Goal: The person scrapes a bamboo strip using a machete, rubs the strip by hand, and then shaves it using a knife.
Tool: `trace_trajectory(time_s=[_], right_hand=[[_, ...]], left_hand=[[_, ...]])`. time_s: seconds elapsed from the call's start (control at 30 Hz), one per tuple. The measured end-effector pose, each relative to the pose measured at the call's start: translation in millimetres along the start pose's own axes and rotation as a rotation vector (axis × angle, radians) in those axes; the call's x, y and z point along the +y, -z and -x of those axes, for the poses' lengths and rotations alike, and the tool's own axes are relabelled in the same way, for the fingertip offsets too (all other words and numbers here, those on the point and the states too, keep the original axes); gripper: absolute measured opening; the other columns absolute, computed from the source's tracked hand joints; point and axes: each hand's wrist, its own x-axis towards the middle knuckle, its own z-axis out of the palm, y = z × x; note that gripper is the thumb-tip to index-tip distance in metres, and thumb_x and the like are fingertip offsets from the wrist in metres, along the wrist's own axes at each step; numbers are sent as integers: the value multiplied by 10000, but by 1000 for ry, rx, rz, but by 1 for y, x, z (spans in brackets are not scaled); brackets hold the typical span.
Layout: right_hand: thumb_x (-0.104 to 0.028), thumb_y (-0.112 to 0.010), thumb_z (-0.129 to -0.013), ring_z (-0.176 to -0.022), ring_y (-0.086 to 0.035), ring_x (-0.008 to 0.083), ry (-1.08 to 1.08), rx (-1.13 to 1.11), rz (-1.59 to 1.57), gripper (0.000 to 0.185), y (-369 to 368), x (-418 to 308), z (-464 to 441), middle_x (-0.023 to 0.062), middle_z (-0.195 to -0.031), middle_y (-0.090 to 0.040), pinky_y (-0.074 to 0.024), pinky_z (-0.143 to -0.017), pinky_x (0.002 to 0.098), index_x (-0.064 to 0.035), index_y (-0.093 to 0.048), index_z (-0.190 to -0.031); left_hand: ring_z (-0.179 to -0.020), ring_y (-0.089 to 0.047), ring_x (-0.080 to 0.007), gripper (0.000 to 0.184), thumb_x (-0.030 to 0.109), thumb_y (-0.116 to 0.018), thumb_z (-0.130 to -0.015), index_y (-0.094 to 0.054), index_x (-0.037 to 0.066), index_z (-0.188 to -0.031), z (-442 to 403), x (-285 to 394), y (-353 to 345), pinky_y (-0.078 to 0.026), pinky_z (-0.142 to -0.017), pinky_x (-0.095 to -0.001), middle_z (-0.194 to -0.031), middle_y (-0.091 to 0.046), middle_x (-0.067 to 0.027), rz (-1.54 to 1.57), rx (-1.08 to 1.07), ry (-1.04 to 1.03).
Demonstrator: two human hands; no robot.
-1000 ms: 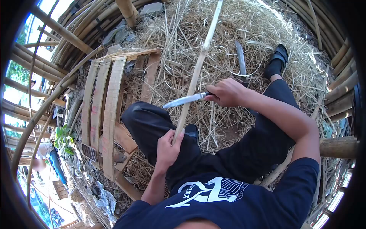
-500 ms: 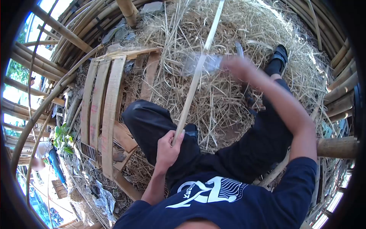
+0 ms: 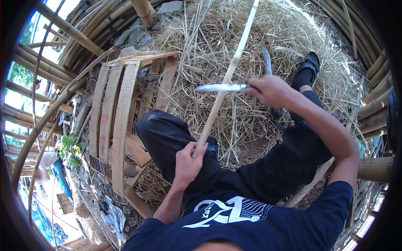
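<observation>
My left hand (image 3: pixel 189 164) is wrapped round the lower end of a long, pale bamboo strip (image 3: pixel 212 113), close to my left knee. The strip slants up and away over the straw, past the top of the view. In my right hand (image 3: pixel 270 90) is the dark handle of a knife with a slightly curved blade (image 3: pixel 205 88). Its blade lies across the strip at about mid-length; whether it bites into the bamboo I cannot tell. Behind the right hand, a second blade (image 3: pixel 266 60) rests on the straw near my right foot, partly hidden.
Straw and shavings (image 3: pixel 247 129) cover the ground between my legs. A slatted wooden pallet (image 3: pixel 121 125) stands at my left. Stacked bamboo poles (image 3: pixel 374 102) line the right side, and more bamboo (image 3: pixel 71 35) frames the left. Beyond it, a person (image 3: pixel 58 171) is bent over.
The knife, blurred by motion before, has come down toward me along the strip and is now sharp in view. My left hand keeps its hold, with the strip shifted slightly right.
</observation>
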Motion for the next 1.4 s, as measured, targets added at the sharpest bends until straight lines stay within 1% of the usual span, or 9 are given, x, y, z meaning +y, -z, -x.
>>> trace_trajectory(time_s=[0.23, 0.33, 0.5, 0.77, 0.93, 1.0, 1.03, 1.1, 1.4], right_hand=[[-420, -424, -970, -658, -593, 418, -79, -91, -129, 436, -47, -18, 7, 213, -647, -589, -462, -632, 516, -20, -562, -863], [-426, -414, -972, -653, -591, 420, -87, -172, -194, 449, -52, -32, 9, 211, -639, -583, -465, -632, 519, -17, -556, -851], [-394, -441, -971, -571, -548, 427, 83, -115, -229, 402, -65, -53, 15, 206, -565, -527, -426, -567, 524, -26, -508, -822], [-406, -450, -959, -581, -592, 389, 57, -71, -124, 416, -53, -57, 16, 174, -599, -577, -463, -548, 484, -30, -558, -819], [-389, -474, -947, -632, -618, 338, -175, 153, -14, 304, -37, -4, -4, 132, -671, -612, -480, -605, 470, -110, -591, -907], [-392, -426, -966, -679, -625, 369, -233, 185, 53, 359, -15, 24, -11, 174, -694, -621, -477, -630, 492, -76, -592, -931], [-388, -414, -974, -627, -607, 388, -302, 401, -35, 390, -25, 43, -10, 188, -678, -617, -479, -603, 489, -44, -591, -922], [-354, -427, -982, -598, -588, 354, -518, 377, -85, 386, -20, 71, -13, 170, -682, -609, -447, -569, 453, -26, -577, -846], [-428, -472, -947, -623, -593, 386, -26, -50, -144, 401, -40, -48, 13, 174, -631, -581, -464, -595, 490, -60, -580, -832]], left_hand=[[-508, -448, -5, 169, 146, -641, -903, -614, -20, -880, -4, 7, -6, -342, -447, -197, -567, -524, 23, -49, -35, 44], [-479, -430, -56, 226, 179, -664, -879, -609, -37, -838, -8, 12, -9, -347, -445, -262, -533, -533, -57, 60, -15, 144], [-541, -503, -50, 202, 143, -660, -872, -616, -54, -867, -21, 15, -13, -399, -490, -249, -606, -595, -73, 71, 5, 4], [-629, -606, -79, 204, 106, -659, -864, -635, -76, -953, -35, 29, -14, -457, -551, -243, -682, -657, -111, 77, 58, -82], [-613, -589, -61, 186, 103, -661, -864, -647, -64, -943, -29, 34, -5, -447, -539, -233, -672, -655, -91, 61, 98, -91], [-579, -544, -43, 175, 109, -667, -862, -652, -54, -923, -22, 25, 1, -424, -516, -228, -650, -642, -73, 9, 101, -72], [-579, -544, -43, 175, 109, -667, -862, -652, -54, -923, -17, 23, 1, -424, -516, -228, -650, -642, -73, 10, 102, -74], [-555, -501, -37, 171, 114, -672, -858, -654, -48, -908, -9, 17, 4, -405, -499, -230, -628, -622, -58, 30, 112, -23], [-628, -516, -21, 179, 93, -661, -876, -640, -66, -956, -26, 28, 3, -410, -556, -196, -693, -631, -23, 2, 149, -65]])
